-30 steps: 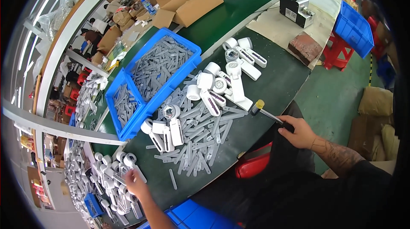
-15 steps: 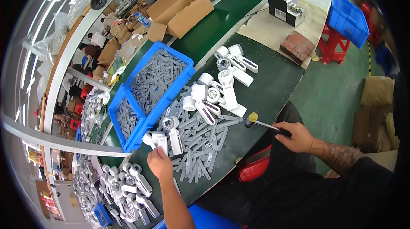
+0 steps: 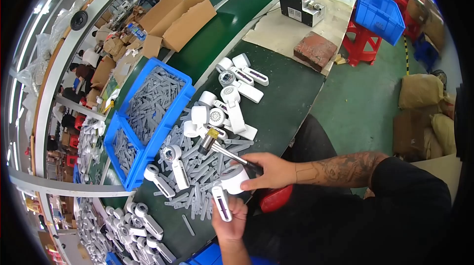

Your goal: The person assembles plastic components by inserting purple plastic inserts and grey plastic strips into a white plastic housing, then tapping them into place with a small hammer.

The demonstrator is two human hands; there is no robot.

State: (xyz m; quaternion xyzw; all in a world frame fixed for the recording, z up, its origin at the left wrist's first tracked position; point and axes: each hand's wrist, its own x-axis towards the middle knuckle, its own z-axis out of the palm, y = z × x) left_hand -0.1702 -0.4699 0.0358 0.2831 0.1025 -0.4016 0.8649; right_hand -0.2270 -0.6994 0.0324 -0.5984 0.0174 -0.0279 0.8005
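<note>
Close to my body, my left hand grips the handle of a white handheld fan, its round head tilted up and to the right. My right hand is closed round the dark grip of a small mallet with a yellow-and-black head. The mallet points left over the table, and the right thumb touches the fan's head. Beneath lies a pile of grey plastic strips. Several more white fans lie beyond it, and one fan rests left of the pile.
A divided blue bin of grey strips stands at the far left of the pile. More white fans lie lower left. A reddish brick and a black-and-silver machine sit farther along the table. A red stool holds a blue crate.
My left hand has come back from beside the bin towards my body, with a white fan in it. The right hand has moved left with the mallet and met the fan. The view has shifted.
</note>
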